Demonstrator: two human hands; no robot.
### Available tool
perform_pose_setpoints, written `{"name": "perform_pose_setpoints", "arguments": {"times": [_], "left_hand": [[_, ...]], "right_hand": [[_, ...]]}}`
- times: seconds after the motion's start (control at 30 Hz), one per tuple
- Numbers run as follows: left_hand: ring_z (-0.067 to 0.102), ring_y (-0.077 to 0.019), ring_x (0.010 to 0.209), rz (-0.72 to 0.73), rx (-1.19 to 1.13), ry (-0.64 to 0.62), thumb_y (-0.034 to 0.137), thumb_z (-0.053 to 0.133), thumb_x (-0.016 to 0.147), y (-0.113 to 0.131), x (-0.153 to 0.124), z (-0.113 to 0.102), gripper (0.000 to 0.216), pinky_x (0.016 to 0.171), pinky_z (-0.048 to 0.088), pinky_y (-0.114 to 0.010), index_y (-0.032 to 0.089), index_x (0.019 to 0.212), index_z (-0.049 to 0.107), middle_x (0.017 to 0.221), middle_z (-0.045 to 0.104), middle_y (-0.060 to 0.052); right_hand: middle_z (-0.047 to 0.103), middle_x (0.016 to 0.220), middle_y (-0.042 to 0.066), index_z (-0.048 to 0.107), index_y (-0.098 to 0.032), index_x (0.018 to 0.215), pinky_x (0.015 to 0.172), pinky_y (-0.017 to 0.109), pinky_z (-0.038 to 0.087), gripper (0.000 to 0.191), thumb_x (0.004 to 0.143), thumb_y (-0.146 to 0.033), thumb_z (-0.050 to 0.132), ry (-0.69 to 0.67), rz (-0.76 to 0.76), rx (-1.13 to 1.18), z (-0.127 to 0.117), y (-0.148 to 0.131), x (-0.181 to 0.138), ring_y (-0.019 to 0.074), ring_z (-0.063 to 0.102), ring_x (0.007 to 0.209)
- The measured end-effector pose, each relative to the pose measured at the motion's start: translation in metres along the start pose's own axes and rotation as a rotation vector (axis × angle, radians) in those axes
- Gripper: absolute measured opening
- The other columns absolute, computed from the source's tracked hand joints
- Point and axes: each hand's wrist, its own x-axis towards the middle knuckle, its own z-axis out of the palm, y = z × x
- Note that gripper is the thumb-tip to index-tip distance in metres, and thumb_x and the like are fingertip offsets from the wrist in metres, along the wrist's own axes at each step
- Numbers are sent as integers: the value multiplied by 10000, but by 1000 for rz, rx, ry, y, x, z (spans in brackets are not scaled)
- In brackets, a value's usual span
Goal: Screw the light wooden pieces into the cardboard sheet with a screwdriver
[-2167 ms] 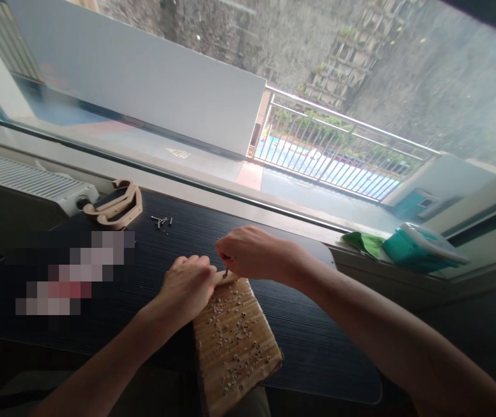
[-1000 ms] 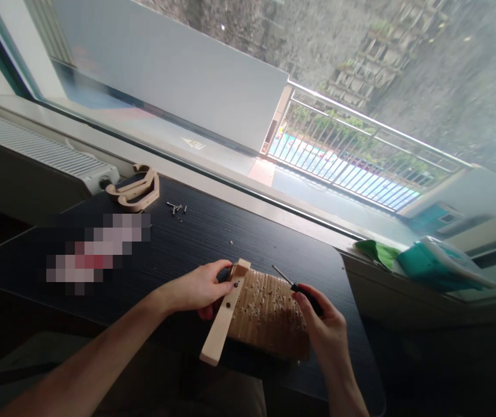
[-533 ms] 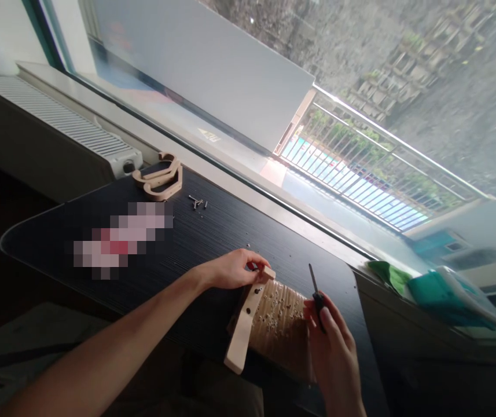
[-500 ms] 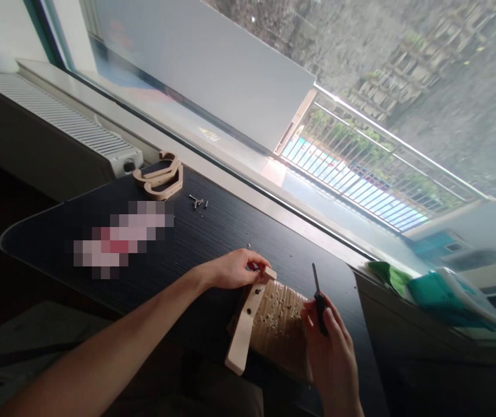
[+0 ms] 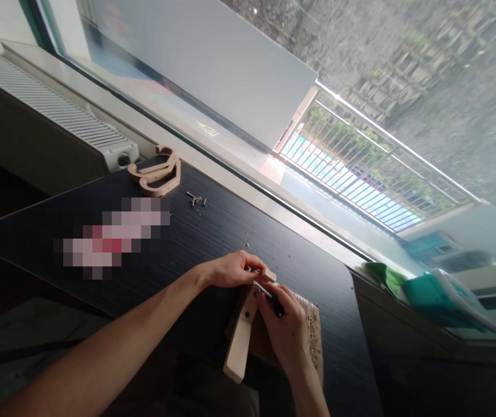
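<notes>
Two hands, close together now! We see the right hand (image 5: 289,324), clasping the screwdriver (image 5: 265,291), swung leftward over the wooden bar (image 5: 239,344) at the corrugated cardboard (image 5: 314,324)'s left side. The left hand (image 5: 230,270) grips the bar's far end: tool back at the work.

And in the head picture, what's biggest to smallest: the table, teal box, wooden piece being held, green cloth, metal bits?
1. Table
2. Teal box and wooden piece: can't rank these; the wooden piece is nearer and partly covered
3. Green cloth
4. Metal bits
</notes>
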Motion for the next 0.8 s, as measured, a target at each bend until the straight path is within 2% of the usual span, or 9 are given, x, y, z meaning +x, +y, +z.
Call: {"name": "perform_pose_setpoints", "arguments": {"times": [0.2, 0.37, 0.53, 0.63, 0.8], "left_hand": [[566, -132, 727, 19, 8, -14, 422, 590, 820, 3, 0, 2, 338, 660, 410, -199, 107, 863, 702, 776, 664, -24], [569, -152, 778, 43, 86, 5, 411, 592, 813, 2, 2, 3, 331, 667, 408, -199, 102, 838, 711, 799, 667, -33], [552, -142, 738, 31, 107, 39, 429, 612, 795, -1, 1, 2, 348, 647, 407, -200, 103, 839, 726, 741, 642, -19], [568, -153, 805, 32, 106, 73, 430, 641, 776, -2, -2, 1, 322, 715, 428, -208, 124, 802, 739, 828, 648, -35], [570, -142, 829, 31, 110, 108, 404, 667, 761, -3, -3, 1, 266, 756, 436, -212, 150, 762, 746, 877, 613, -34]], "right_hand": [[687, 873, 46, 669, -216, 840, 746, 288, 497, 112, 839, -245, 562, -39, -28, 8, 4, 3, -2, 180, 636, 815], [673, 842, 34, 640, -210, 834, 717, 269, 484, 96, 832, -218, 544, 33, -72, 1, -2, -3, -4, 166, 627, 789], [631, 697, 0, 587, -212, 782, 579, 250, 426, 96, 828, -277, 534, 142, 37, -144, -5, -8, -1, 139, 556, 592], [635, 642, 10, 608, -223, 737, 584, 275, 427, 131, 809, -305, 535, 194, 60, -168, -3, -5, -2, 171, 560, 605], [669, 676, 39, 639, -217, 758, 584, 301, 434, 153, 791, -337, 550, 241, 136, -188, -3, -1, -5, 204, 580, 641]]}}
